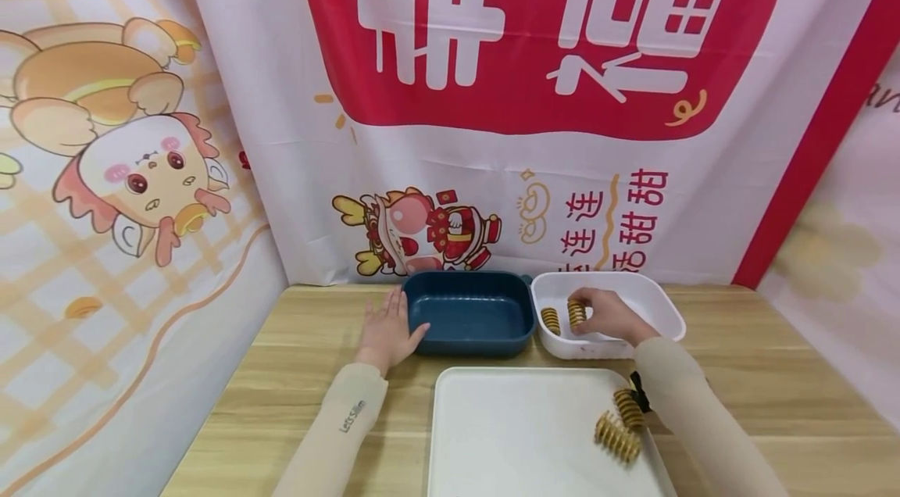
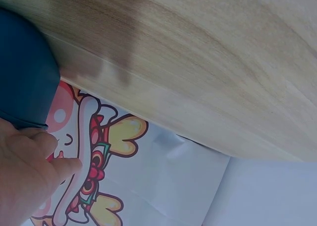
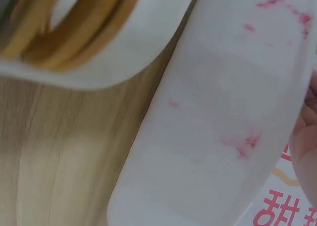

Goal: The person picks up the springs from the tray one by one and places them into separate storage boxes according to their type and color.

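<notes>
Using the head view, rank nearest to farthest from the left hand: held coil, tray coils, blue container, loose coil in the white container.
1. Blue container: beside the left hand.
2. Loose coil: white container's left end.
3. Held coil: in the right hand.
4. Tray coils: tray's right side; the two too close to separate.

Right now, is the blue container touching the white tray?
Apart. The head view shows a strip of wooden tabletop between the blue container and the white tray.
</notes>
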The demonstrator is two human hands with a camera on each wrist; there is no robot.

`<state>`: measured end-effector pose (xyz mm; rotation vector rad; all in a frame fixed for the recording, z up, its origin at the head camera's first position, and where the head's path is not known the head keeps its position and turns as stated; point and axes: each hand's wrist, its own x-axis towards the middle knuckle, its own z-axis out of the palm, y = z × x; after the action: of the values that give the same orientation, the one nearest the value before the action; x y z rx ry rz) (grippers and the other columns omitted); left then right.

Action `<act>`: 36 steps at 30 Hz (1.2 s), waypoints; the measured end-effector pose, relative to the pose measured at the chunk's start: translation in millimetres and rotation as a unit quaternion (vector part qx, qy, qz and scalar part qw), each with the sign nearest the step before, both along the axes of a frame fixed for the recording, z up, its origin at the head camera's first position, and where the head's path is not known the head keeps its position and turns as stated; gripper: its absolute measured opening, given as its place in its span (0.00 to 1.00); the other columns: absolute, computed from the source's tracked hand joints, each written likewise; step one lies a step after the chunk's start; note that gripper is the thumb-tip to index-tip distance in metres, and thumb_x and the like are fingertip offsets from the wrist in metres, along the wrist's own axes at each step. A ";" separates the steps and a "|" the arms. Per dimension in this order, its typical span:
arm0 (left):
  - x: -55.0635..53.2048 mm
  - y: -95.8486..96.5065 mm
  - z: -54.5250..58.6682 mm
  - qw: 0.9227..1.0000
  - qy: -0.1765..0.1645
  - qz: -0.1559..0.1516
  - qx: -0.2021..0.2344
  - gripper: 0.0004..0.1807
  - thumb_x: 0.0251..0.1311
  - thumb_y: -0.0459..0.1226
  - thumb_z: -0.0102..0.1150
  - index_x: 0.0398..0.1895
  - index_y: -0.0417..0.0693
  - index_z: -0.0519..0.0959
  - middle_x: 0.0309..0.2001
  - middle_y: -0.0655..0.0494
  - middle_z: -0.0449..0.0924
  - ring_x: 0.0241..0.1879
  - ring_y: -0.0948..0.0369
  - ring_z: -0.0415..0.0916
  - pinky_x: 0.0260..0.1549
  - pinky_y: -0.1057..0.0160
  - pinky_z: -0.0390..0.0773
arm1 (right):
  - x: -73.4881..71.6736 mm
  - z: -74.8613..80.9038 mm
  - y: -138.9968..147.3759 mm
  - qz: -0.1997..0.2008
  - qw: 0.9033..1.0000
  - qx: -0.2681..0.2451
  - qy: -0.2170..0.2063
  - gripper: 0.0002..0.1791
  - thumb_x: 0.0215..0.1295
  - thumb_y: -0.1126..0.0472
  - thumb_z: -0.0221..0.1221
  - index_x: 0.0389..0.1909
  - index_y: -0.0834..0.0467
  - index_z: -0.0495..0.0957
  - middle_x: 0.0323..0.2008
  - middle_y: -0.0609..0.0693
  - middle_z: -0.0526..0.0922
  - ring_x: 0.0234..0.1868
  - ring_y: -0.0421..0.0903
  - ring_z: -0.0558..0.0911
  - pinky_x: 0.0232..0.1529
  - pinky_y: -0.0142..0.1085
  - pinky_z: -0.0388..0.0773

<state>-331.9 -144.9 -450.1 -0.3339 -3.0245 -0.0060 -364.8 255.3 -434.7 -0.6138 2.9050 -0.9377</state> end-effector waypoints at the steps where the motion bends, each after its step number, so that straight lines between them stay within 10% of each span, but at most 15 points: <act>1: 0.2 0.2 0.4 1.000 -0.001 0.000 0.000 0.45 0.67 0.60 0.39 0.70 0.30 0.55 0.72 0.38 0.51 0.72 0.47 0.47 0.65 0.39 0.47 | -0.9 0.1 -0.9 0.002 1.000 0.018 0.002 0.28 0.43 0.66 0.73 0.48 0.69 0.76 0.43 0.59 0.81 0.47 0.57 0.78 0.54 0.53 0.70; 13: 1.4 0.9 1.8 1.000 0.000 -0.002 0.005 0.44 0.67 0.60 0.40 0.70 0.29 0.56 0.72 0.38 0.51 0.72 0.47 0.48 0.65 0.38 0.47 | -13.0 -5.8 -16.7 -0.001 0.992 0.118 -0.052 0.28 0.47 0.69 0.70 0.52 0.70 0.75 0.45 0.60 0.80 0.46 0.54 0.77 0.56 0.53 0.69; 36: 2.5 0.9 1.7 1.000 0.000 -0.004 0.015 0.44 0.68 0.59 0.41 0.69 0.29 0.56 0.72 0.37 0.51 0.71 0.46 0.48 0.65 0.39 0.47 | -15.6 -12.6 -21.5 0.011 0.988 0.143 -0.057 0.27 0.48 0.67 0.70 0.50 0.71 0.76 0.42 0.58 0.81 0.43 0.52 0.77 0.54 0.51 0.71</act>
<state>-329.4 -144.0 -448.4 -0.3422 -3.0206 -0.0528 -380.4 233.8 -447.3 -0.5498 2.8467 -0.5185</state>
